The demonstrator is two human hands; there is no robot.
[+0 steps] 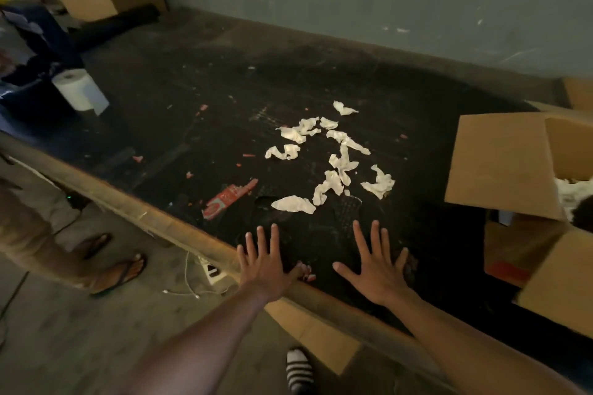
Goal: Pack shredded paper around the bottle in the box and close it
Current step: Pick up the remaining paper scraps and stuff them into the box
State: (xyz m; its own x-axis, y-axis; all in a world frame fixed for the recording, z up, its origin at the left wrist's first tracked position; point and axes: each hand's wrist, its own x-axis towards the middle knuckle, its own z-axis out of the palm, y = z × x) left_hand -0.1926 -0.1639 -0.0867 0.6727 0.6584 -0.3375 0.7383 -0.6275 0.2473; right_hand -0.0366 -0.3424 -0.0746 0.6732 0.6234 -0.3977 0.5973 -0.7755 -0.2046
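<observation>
A long black-topped wooden workbench carries an open brown cardboard box at its right edge, flaps up, white filling partly visible inside; the bottle cannot be made out. Torn strips of white shredded paper lie scattered mid-table, well apart from the box. The left hand and right hand rest flat near the front edge, fingers spread, holding nothing. Light scraps may slip from a loose grab, and overfilling could stop the flaps closing.
</observation>
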